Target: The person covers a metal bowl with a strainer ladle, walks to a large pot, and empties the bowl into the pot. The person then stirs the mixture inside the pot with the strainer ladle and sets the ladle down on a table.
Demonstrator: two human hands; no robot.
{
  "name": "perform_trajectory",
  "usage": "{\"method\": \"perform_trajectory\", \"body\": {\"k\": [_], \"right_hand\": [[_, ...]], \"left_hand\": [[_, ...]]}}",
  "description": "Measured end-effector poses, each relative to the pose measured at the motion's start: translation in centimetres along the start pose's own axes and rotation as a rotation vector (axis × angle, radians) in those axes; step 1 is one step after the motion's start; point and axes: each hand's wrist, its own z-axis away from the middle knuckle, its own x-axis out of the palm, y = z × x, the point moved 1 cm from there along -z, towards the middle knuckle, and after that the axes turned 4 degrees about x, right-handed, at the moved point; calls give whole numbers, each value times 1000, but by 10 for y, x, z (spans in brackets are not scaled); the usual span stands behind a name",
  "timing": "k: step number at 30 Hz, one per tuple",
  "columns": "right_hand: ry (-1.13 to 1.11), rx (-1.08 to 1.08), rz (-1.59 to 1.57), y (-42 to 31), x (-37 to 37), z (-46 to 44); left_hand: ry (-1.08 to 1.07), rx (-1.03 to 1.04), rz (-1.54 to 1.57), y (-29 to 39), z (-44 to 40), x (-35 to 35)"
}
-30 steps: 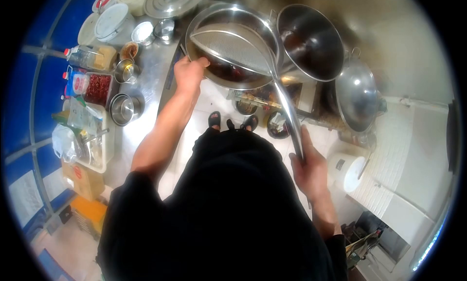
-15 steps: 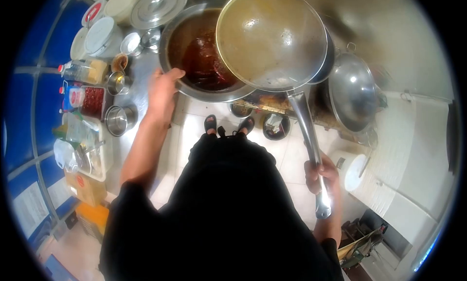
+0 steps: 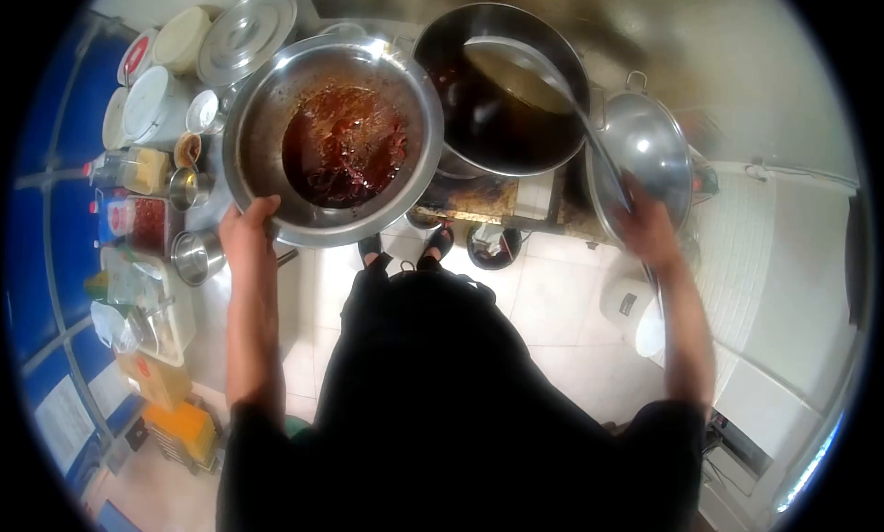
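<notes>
My left hand (image 3: 250,226) grips the near-left rim of a wide steel basin (image 3: 419,178), thumb over the edge. The basin is tilted toward me, and dark red oil with chili-like bits (image 3: 345,145) lies in it. My right hand (image 3: 647,221) is closed around the long metal handle of a large round strainer (image 3: 520,72). The strainer's head is tilted on edge inside a deep dark pot (image 3: 465,155), which holds dark liquid. The pot stands right of the basin.
A steel wok (image 3: 649,150) leans right of the pot. On the left counter stand white tubs (image 3: 157,107), a round metal lid (image 3: 247,37), small steel bowls (image 3: 196,258), bottles and a tray of red paste (image 3: 147,224). A bin (image 3: 494,247) is on the floor.
The strainer has swung from flat over the basin and pot to tilted in the pot. My right hand has moved up and forward. The basin appears farther left and nearer me.
</notes>
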Motion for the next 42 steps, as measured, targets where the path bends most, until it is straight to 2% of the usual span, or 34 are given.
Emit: {"method": "perform_trajectory", "body": {"k": [2,3,5,9,11,15,18,21,23,24,26,27,29,30,31,34,36,37,39,40,42], "right_hand": [[-19,-202,376,2,10,-50],[-144,-96,490,-8,16,-73],[-124,-292,650,3,45,-123],[-108,-423,867,-9,72,-182],[-135,-568,1022,-15,81,-192],[-141,-596,1103,-12,87,-206],[-104,-473,1051,-15,83,-217],[-218,-376,869,-22,53,-232],[-651,52,781,-49,21,-236],[-648,45,783,-56,11,-243],[-992,434,386,-47,-2,-255],[-993,434,383,-33,-2,-260],[-1137,866,-77,6,10,-266],[-1142,904,-184,13,14,-251],[-1210,1118,-460,11,15,-237],[-1163,1069,-524,-8,16,-211],[-1171,904,-586,-10,34,-202],[-1172,895,-589,-12,43,-201],[-953,745,-680,-21,61,-191],[-961,676,-813,-28,63,-188],[-928,711,-798,-30,82,-195]], "left_hand": [[39,-2,-28,-3,8,1],[40,-10,-29,-5,12,3],[129,-11,-98,-8,18,7],[194,-62,-72,-14,35,15],[209,-82,-92,-18,40,13],[242,-58,-3,-24,45,19],[236,-57,7,-29,47,14],[223,-61,-51,-34,44,8],[217,-73,-117,-37,46,7],[218,-81,-109,-38,46,8],[223,-86,-108,-40,48,5],[229,-90,-98,-43,48,2],[227,-90,-87,-46,47,-2],[235,-88,-96,-46,47,-5],[244,-85,-103,-45,47,-6],[250,-92,-112,-32,50,-2],[256,-100,-122,-24,50,-2],[260,-81,-104,-23,49,1],[259,-71,-105,-19,47,-5],[257,-58,-94,-23,43,-12],[250,-49,-85,-23,41,-17]]}}
